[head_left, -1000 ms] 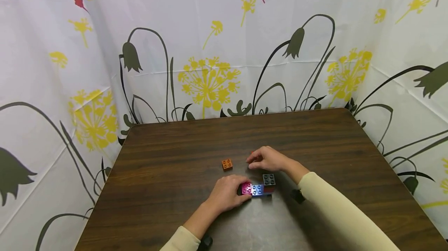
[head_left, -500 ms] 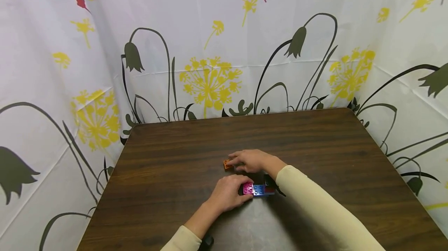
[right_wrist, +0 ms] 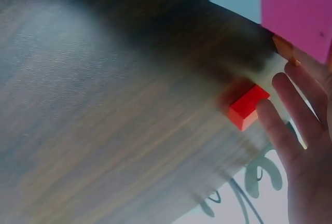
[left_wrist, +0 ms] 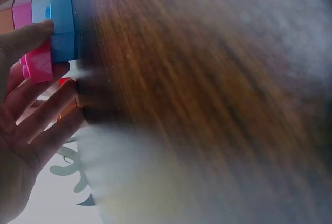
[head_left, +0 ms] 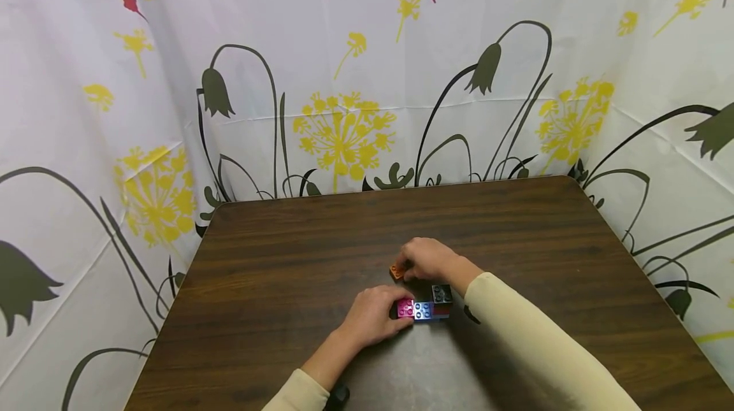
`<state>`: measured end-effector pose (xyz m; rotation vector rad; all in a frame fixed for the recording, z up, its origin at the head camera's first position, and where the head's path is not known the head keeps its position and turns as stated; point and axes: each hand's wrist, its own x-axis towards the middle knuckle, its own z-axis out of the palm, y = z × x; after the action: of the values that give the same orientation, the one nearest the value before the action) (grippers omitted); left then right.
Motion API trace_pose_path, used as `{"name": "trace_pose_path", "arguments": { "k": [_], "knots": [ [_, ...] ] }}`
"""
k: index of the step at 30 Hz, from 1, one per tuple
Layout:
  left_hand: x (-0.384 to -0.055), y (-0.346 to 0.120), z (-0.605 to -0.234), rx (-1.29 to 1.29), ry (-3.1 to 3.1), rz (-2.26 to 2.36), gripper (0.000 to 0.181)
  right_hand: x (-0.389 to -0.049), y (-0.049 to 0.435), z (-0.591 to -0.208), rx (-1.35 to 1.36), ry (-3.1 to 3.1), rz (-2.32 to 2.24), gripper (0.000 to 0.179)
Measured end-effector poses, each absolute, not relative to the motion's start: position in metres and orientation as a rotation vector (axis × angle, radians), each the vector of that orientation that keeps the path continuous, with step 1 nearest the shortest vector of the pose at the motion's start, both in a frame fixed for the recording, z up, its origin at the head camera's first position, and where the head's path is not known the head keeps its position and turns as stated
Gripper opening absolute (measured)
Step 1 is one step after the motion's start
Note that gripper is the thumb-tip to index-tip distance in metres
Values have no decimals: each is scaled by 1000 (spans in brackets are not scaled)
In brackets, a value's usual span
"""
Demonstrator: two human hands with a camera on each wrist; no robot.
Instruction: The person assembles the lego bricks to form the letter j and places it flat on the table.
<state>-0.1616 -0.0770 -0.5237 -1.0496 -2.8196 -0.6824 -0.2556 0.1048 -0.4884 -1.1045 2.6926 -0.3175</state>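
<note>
On the table stands a joined row of toy building bricks, with a pink brick (head_left: 405,308) at its left end and a blue brick (head_left: 423,311) beside it. A taller stack topped by a dark brick (head_left: 442,294) forms its right end. My left hand (head_left: 373,315) grips the pink end between thumb and fingers, also seen from the side in the left wrist view. Behind the row, my right hand (head_left: 427,259) pinches an orange brick (head_left: 395,272), whose right part the fingers cover. A loose red brick (right_wrist: 249,107) lies near the right hand's outer fingers.
The brown wood-grain table (head_left: 287,239) carries all the bricks. A white curtain (head_left: 355,9) with printed flowers hangs along its back and sides. In the head view the right hand hides the red brick.
My right hand first reached left to the orange brick, then took hold of it and drew it right, toward the back of the row. The left hand has kept its grip on the pink brick.
</note>
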Motion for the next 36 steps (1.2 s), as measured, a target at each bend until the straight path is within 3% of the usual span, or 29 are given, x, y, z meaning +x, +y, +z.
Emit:
{"name": "trace_pose_path", "arguments": {
  "k": [4,18,36],
  "knots": [
    [-161,-77,-524,-1050,-2825,-700,33,-255,110,-491,-1075,2703,-342,11],
    [-162,-76,-524,-1034,-2833,-670,34,-254,131,-496,-1114,2706,-510,11],
    [-162,-76,-525,-1033,-2845,-679,34,-221,174,-447,-964,2653,-1001,12]
  ]
}}
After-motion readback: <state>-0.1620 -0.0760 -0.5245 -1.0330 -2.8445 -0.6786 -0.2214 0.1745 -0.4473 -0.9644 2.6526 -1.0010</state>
